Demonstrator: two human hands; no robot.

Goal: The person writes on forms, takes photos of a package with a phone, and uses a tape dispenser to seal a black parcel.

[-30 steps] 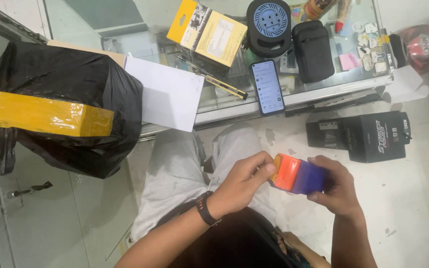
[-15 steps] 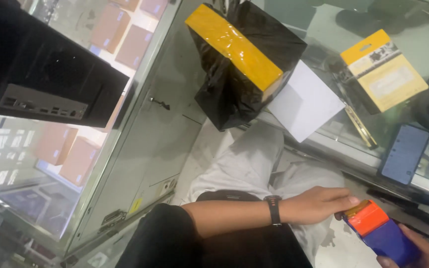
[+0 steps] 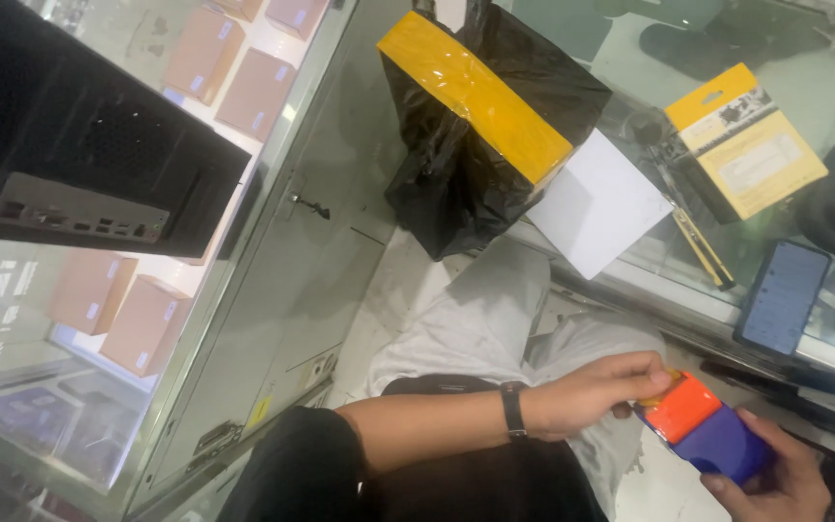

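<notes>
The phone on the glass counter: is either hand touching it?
No. The phone lies alone, while both the left hand and right hand hold the orange-and-blue tape dispenser.

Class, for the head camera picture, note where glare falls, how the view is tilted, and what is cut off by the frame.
Head view: pale reflections wash the glass display case; the whole scene sits tilted; the right hand, holding the orange-and-blue block, is cropped at the bottom edge.

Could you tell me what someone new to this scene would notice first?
Probably the black bag with its broad yellow tape, sitting at the edge of the glass counter up top. Next, low on the right, the orange and blue tape dispenser held between the left hand and right hand. A black computer case fills the upper left.
</notes>
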